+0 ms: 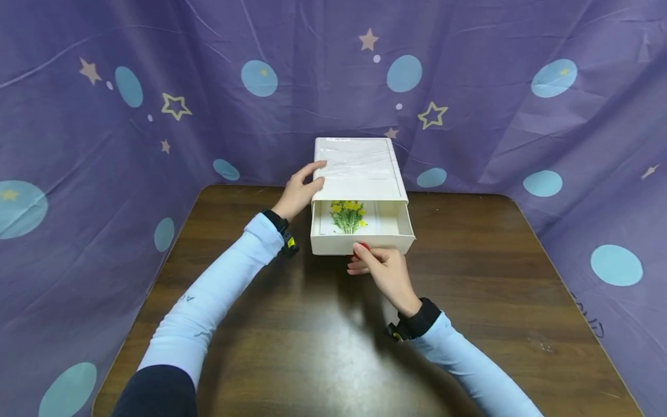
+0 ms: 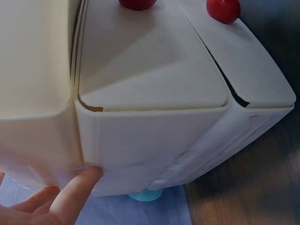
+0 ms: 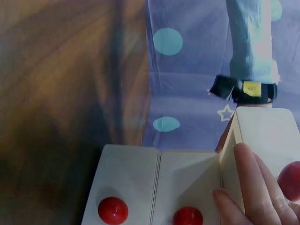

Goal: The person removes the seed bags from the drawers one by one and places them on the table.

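A white drawer unit [image 1: 359, 168] stood upright on the brown wood-grain surface [image 1: 323, 336], near its far edge, just in front of a purple curtain [image 1: 333, 75] patterned with stars and pale blue ovals. Its top drawer [image 1: 329, 245] was pulled partway out. The right hand [image 1: 384, 271] pinched the red round knob [image 3: 290, 180] on that drawer's front, with the thumb on the knob's near side. The left hand [image 1: 301, 190] was not grasping; its relaxed fingers rested against the unit's upper left edge, one fingertip touching the casing.

Inside the top drawer, yellow flowers [image 1: 348, 218] with green stems showed against a white sheet [image 1: 370, 214]; whether they were printed or loose could not be told. The middle drawer [image 3: 190, 176] and bottom drawer [image 3: 124, 171] were pushed in, each bearing its own red knob. Both forearms wore light blue sleeves [image 1: 221, 298] and black wrist straps [image 1: 421, 318].
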`<state>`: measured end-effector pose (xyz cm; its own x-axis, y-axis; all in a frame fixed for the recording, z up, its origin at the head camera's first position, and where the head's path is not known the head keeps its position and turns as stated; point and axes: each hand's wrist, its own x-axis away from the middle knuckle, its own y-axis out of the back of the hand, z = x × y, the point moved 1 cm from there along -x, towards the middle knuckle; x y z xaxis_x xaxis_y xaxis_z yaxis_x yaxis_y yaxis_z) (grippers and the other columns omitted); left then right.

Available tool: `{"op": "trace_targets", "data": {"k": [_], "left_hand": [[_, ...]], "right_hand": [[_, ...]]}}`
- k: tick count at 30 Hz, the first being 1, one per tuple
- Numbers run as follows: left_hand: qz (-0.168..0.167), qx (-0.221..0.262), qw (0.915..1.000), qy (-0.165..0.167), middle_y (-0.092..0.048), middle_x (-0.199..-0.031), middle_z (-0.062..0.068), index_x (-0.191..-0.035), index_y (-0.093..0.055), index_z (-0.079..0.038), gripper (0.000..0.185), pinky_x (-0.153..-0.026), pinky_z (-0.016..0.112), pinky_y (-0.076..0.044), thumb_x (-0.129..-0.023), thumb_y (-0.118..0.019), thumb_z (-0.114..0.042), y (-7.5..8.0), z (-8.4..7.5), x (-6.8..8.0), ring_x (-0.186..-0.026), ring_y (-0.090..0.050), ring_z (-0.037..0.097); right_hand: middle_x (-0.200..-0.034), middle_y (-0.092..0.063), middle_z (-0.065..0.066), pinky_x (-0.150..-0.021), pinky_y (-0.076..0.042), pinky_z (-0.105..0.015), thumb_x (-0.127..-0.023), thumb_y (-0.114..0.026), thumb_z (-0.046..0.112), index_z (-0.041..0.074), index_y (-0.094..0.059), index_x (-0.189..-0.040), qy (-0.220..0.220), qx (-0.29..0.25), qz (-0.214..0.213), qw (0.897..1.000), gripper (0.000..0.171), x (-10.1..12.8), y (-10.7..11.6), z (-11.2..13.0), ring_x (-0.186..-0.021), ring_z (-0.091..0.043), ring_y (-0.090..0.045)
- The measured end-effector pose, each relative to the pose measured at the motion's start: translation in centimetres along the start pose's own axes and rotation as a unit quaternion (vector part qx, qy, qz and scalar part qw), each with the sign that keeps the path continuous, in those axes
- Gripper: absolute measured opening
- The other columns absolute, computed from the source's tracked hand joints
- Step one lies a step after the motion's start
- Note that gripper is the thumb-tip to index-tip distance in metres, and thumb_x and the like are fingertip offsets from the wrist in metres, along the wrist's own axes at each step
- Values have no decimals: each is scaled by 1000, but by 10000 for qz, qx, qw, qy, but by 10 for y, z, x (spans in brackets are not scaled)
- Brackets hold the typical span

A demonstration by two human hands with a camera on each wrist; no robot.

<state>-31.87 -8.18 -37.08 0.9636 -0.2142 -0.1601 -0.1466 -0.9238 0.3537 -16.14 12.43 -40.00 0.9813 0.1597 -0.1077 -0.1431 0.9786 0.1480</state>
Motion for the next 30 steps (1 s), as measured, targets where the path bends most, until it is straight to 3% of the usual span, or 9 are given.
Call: {"op": "trace_targets", "data": {"k": [2, 8, 20, 26, 30], "left_hand": [[-17, -5, 10000, -39, -40, -141, -11, -135, -48, -31, 42, -105, 37, -28, -93, -52, -30, 0, 0, 0, -130, -31, 8], [16, 123, 9998, -138, -41, -140, -12, -135, -48, -26, 42, -103, 33, -29, -94, -52, -28, 1, 1, 0, -129, -31, 6], [197, 181, 9996, -24, -36, -145, 5, -139, -42, -12, 45, -106, 36, -26, -96, -48, -17, 5, -33, 16, -135, -27, 18], [169, 245, 9996, -1, -38, -144, -4, -138, -45, -19, 44, -106, 36, -26, -95, -50, -23, 4, -18, 8, -134, -28, 14], [110, 93, 9999, -32, -39, -141, -13, -137, -45, -28, 43, -105, 32, -27, -95, -50, -31, 2, -1, 1, -131, -29, 7]], "right_hand": [[-73, -70, -14, -76, -53, -32, -90, -59, 37, 0, -70, -83, 42, 75, -18, 10000, 39, 6, 0, -7, -69, -26, -69], [-71, -70, -7, -73, -53, -30, -89, -61, 38, 5, -71, -82, 78, 201, -156, 9996, 36, 25, -3, -12, -67, -21, -68], [-79, -68, -21, -71, -53, -44, -91, -60, 19, -3, -70, -83, -95, 75, -25, 9999, 26, 44, -9, 17, -72, -34, -67], [-80, -68, -21, -70, -53, -44, -92, -60, 21, -3, -70, -85, -82, 103, 6, 9999, 26, 43, -8, 7, -72, -33, -67], [-77, -70, -13, -68, -55, -35, -91, -58, 36, 4, -71, -87, -268, 648, 187, 9974, 34, 40, -2, -6, -66, -25, -68]]}}
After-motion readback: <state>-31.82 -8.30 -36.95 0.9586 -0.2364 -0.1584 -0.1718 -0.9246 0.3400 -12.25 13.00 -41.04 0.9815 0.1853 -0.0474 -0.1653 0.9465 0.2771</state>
